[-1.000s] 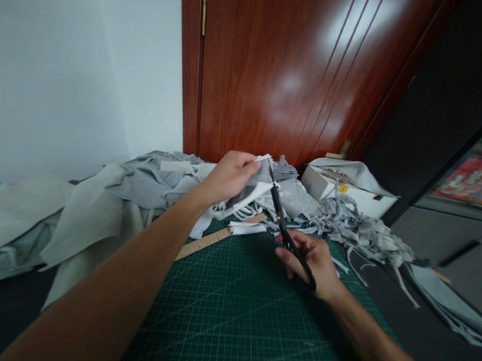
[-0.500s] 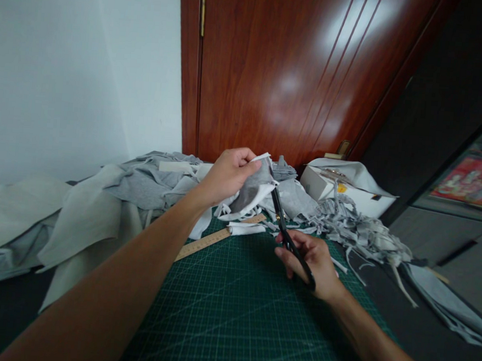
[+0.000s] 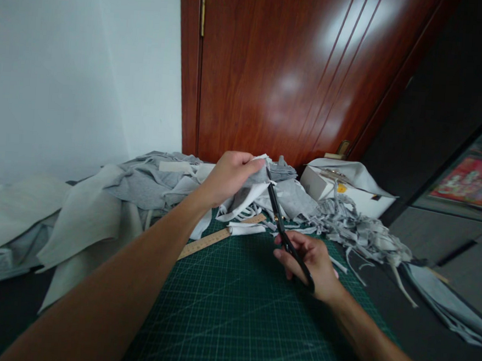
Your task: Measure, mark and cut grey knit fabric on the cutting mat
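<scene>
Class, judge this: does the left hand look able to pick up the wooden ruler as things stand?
Probably not without letting go: the left hand pinches grey-and-white fabric, and a white cloth piece lies across part of the wooden ruler.

Hands, two: left hand [image 3: 231,174], right hand [image 3: 312,259]. Scissors [image 3: 279,224], one pair; wooden ruler [image 3: 206,243], one; green cutting mat [image 3: 248,307], one; white box [image 3: 361,202], one; door [image 3: 273,67], one; visible hinge [image 3: 203,14], one. Grey fabric strips [image 3: 357,227], many, too tangled for exact counting; larger cloth pieces [image 3: 88,211], several, overlapping.
</scene>
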The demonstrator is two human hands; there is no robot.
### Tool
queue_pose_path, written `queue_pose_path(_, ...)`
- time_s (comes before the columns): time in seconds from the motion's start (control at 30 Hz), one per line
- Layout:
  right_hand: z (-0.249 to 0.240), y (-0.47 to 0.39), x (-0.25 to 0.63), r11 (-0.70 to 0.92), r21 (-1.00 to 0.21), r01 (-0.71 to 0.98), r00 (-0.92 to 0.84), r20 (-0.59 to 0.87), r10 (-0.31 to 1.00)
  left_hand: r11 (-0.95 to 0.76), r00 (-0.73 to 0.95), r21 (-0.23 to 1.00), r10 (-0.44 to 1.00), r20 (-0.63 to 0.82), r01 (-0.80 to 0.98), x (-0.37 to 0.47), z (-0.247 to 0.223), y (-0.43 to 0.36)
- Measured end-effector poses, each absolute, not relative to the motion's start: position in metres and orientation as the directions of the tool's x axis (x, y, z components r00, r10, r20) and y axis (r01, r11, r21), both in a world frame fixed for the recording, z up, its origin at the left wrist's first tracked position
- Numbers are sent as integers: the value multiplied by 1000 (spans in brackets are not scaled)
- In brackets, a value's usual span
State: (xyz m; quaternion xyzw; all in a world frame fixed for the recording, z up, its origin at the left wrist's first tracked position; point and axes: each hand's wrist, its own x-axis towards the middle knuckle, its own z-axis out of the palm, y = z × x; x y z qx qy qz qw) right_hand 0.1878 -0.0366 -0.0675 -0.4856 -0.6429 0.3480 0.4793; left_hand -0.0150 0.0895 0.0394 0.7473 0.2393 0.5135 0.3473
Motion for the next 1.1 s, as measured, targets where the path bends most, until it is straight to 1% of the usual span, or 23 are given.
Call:
queue_pose_path(0.1, -67, -37, 188, 289, -913, 289, -69, 281, 957, -602, 392, 799, 736, 552, 5, -16, 40, 88)
queue_pose_path(0.23, -68, -37, 188, 294, -913, 284, -64, 287, 956, -575, 411, 818, 740, 532, -22, -18, 39, 86)
queue_pose_path(0.33, -69, -36, 189, 291, -914, 284, -60, 286, 956, -564, 427, 826, 747, 509, 4, -19, 39, 86)
queue_pose_path(0.5, -69, -35, 189, 298, -910, 288, -78, 288, 954, -601, 443, 793, 741, 506, 101, -20, 41, 84)
queue_pose_path(0.67, -69, -36, 188, 290, -911, 295, -72, 281, 957, -626, 454, 764, 733, 507, 157, -20, 40, 85)
queue_pose_path(1.1, -72, -34, 186, 302, -909, 288, -75, 293, 953, -595, 484, 787, 743, 462, 163, -20, 40, 82)
